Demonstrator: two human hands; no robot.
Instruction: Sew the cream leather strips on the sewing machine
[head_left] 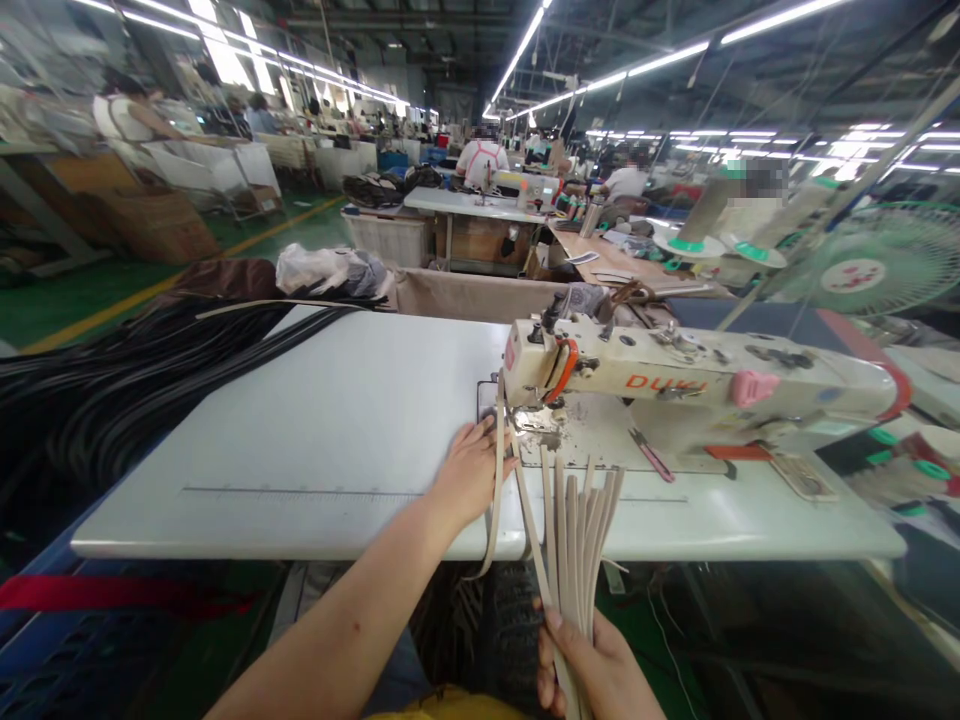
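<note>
Head view: left hand [471,470] fingers lay flat, steadying strip [496,475] beside fingertips into sewing machine [675,385]; right hand [600,672] clenched spare strips [577,530], clear of feed.

Location: factory sewing floor. An industrial sewing machine [675,385] sits at the right end of a white bench [315,430]. Further machines [525,188] and seated workers [480,158] stand in rows under long strip lights [517,50]. Thread cones [705,215] stand at right. A yellow lane line [150,288] marks the green floor.
</note>
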